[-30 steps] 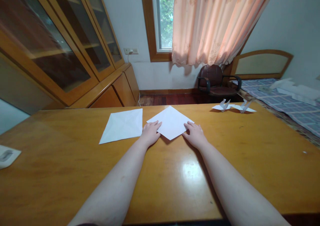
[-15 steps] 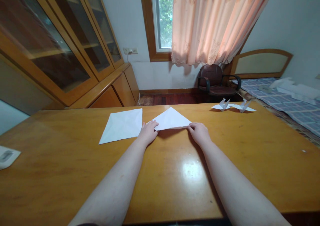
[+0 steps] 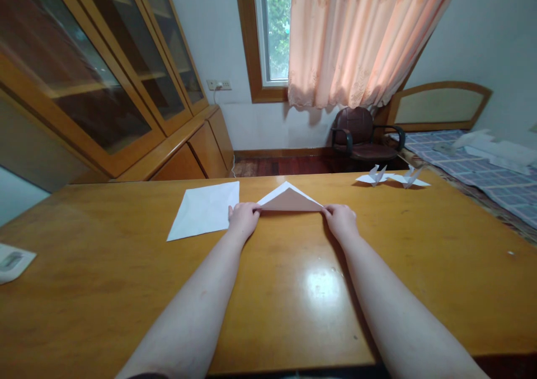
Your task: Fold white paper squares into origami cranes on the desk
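A white sheet of paper [image 3: 289, 200], folded into a triangle, is held between my hands near the desk's far edge. Its peak points away from me, and a shaded face is turned toward me. My left hand [image 3: 244, 219] pinches the left corner. On the opposite corner, the fingers of my right hand [image 3: 340, 220] are closed. A second white sheet [image 3: 205, 208], creased and flat, lies just left of the folded one, partly behind my left hand.
Two white paper cranes [image 3: 372, 176] stand at the desk's far right. A white object with a grey panel [image 3: 15, 263] sits at the left edge of the wooden desk [image 3: 268, 301]. Beyond are a glass-door cabinet [image 3: 100, 71], an office chair [image 3: 364, 133] and a bed [image 3: 461, 155].
The near side of the folded paper has tilted up, showing its shaded face. My left hand has shifted slightly left and now pinches the corner; my right hand moved slightly right.
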